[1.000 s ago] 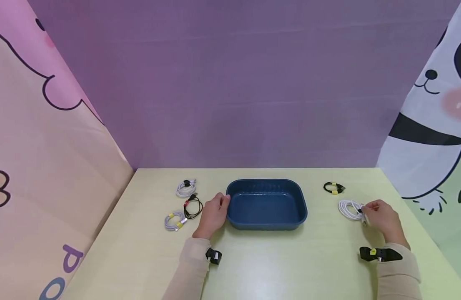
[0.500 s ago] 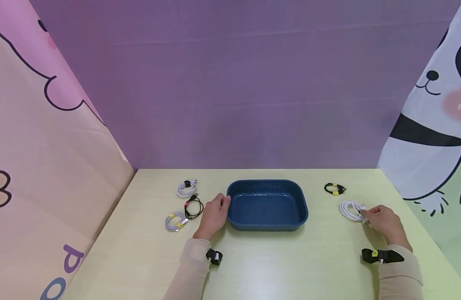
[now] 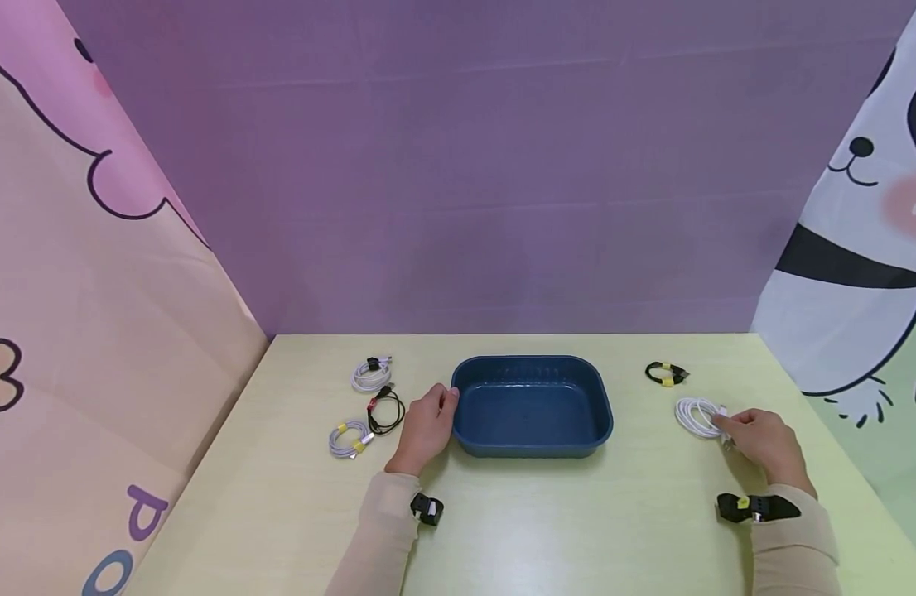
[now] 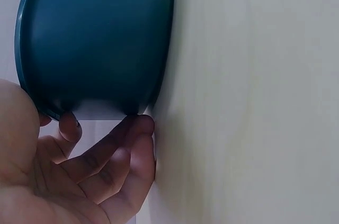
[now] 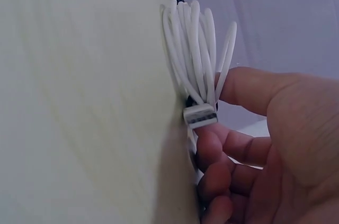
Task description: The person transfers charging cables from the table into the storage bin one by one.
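A dark blue rectangular plastic tray [image 3: 532, 406] sits mid-table. My left hand [image 3: 428, 424] grips its left end, thumb at the rim and fingers curled against the outer wall, as the left wrist view shows. On the right lies a coiled white USB cable [image 3: 696, 417] with a dark tie. My right hand [image 3: 767, 445] pinches this cable near its tied end between thumb and fingers. Close up in the right wrist view, the USB plug [image 5: 200, 115] points out beside the fingertips, and the loops fan away from the hand. The coil seems to rest on the table.
Behind the white coil lies a small black cable [image 3: 665, 374] with yellow ties. Left of the tray are a white coiled cable [image 3: 370, 377], a black cable [image 3: 385, 412] with a red tie and a pale cable [image 3: 349, 439] with yellow ties. A purple backdrop [image 3: 503, 182] rises behind.
My right hand has come down slightly and its fingers have drawn in over the white cable's tied end. The left hand and tray stay in place.
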The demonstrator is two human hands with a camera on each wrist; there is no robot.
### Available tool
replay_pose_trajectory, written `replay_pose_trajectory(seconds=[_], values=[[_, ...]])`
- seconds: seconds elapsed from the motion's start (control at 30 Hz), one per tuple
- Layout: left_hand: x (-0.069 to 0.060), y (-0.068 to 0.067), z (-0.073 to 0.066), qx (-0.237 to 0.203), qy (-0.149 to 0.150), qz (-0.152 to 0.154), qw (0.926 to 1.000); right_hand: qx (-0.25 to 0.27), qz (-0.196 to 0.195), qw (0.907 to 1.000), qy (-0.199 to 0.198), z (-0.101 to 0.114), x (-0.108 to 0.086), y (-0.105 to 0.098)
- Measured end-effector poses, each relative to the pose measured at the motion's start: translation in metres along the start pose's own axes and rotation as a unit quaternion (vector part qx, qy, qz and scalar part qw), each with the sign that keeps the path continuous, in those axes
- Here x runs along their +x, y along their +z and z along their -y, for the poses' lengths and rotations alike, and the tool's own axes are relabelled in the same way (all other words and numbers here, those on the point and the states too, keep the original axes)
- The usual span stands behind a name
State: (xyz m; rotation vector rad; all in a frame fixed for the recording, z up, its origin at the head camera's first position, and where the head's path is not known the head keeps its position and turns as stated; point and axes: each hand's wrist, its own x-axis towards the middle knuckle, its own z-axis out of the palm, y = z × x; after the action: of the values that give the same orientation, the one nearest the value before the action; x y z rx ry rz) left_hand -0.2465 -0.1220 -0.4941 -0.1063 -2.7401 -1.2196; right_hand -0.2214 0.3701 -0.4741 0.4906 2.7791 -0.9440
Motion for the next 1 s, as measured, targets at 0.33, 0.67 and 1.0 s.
replay_pose_trajectory(seconds=[0.33,0.67,1.0], values=[[0.0003,0.0002,0.0013,-0.004,0.006,0.001,1.0000,0.000,-0.007,1.0000,0.004,0.0014,-0.0030,0.0004],[0.0003,0.0004,0.0016,-0.006,0.005,0.002,1.0000,-0.009,-0.022,0.9997,0.000,-0.0031,0.0017,0.0038],[-0.0003,0.0003,0.0009,-0.005,0.002,0.001,1.0000,-0.001,-0.047,0.9987,-0.018,-0.0006,0.0009,0.0061]])
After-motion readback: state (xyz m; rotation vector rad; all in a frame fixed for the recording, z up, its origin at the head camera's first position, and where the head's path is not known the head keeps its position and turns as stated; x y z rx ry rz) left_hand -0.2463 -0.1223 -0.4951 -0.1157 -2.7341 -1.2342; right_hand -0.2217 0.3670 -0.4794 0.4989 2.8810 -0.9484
